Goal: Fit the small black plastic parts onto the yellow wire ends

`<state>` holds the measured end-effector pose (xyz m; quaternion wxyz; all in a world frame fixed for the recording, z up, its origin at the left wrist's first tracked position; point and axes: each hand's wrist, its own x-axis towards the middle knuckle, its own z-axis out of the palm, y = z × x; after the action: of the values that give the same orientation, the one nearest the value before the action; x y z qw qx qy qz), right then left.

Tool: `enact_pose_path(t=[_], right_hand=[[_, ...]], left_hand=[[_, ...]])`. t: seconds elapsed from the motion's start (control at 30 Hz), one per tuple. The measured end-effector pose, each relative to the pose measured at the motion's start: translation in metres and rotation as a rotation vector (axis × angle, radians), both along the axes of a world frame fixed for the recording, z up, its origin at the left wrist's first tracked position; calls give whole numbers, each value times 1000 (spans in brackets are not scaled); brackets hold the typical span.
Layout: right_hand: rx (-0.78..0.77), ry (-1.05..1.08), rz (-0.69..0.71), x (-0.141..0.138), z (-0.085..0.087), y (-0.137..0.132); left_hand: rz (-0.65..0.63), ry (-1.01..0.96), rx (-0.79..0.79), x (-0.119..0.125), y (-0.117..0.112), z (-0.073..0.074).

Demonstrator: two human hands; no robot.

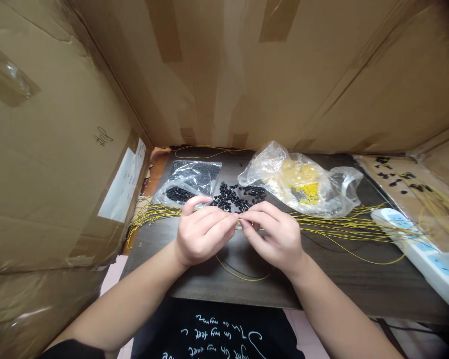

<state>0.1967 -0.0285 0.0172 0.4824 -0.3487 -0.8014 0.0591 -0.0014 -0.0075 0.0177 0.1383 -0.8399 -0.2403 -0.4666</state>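
**Yellow wire (239, 224) pinched between both hands' fingertips**
The left hand (204, 232) and right hand (275, 234) are held close, the wire gripped at the very tips (anything smaller there is hidden); small black pieces (234, 197) lie just beyond.

Yellow wire (340, 225) hidden behind left hand (204, 234)

Yellow wires (340, 225), black plastic pieces (228, 197), brown cardboard walls (209, 65)

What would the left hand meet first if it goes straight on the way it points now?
The left hand would probably meet the thin yellow wires first, then the right hand just beyond; depth is unclear here.
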Motion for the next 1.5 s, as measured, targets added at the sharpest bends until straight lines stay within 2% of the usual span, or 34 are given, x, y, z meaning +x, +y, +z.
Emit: enact_pose_path(t=[0.33,0.5,0.6,0.73,0.8,1.03,1.13,1.23,1.37,1.5], right_hand=[[-210,84,51,-1,2,4],[-273,56,48,0,-1,9],[-253,17,27,2,-3,11],[-174,-116,-23,5,-5,11],[-131,-173,-48,6,-5,11],[44,-336,-106,9,-8,14],[91,-372,-116,10,-9,16],[75,-331,-139,10,-8,15],[-13,-208,-116,9,-5,12],[-58,-217,-73,6,-6,11]], left_hand=[[49,121,89,-1,3,-1],[48,141,32,-1,6,-5],[22,60,-155,2,8,-8],[-64,-65,-583,6,9,-8],[-110,-109,-739,8,9,-7],[-213,-233,-1066,8,13,-4],[-241,-259,-1154,9,15,-4],[-220,-271,-1082,9,15,-5],[-125,-253,-808,8,12,-8],[-120,-185,-638,7,11,-9]])
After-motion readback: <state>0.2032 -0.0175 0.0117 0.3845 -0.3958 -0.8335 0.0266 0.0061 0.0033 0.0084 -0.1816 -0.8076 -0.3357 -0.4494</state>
